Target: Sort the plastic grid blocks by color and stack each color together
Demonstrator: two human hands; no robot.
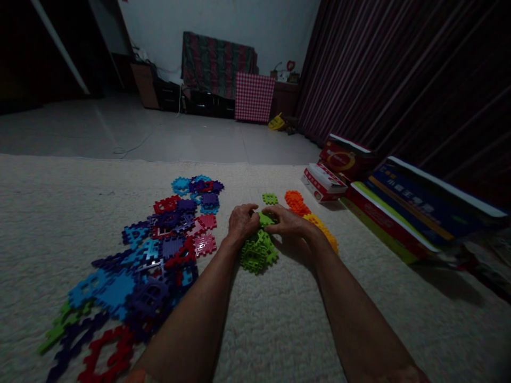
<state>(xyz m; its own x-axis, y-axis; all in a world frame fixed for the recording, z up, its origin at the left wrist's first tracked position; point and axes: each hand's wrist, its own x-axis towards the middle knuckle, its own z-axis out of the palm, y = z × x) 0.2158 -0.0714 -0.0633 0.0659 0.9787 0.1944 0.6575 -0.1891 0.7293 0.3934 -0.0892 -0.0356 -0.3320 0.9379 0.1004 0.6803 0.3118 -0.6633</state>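
Near left: one red openwork piece, flat on the pale mat; beyond it, one green strip-like piece.
Left, near to far: a mixed heap of blue, purple, red and pink toothed pieces, overlapping.
Centre: a green pile, loosely stacked between the forearms.
At its far end: left hand, fingers bent, thumb inward; right hand, thumb and forefinger curved apart. Both meet at a green piece; whether either grips it, cannot tell.
Handling, as judged: teeth likely snag; steady the pile with one hand, square the edges with the other, and press flat rather than drag.
Right of the hands: yellow pieces, overlapping in a row; farther, orange pieces.
Just beyond the hands: a lone green piece, lying apart.
Far right: a white-and-red box.
Farthest: a checked cloth.
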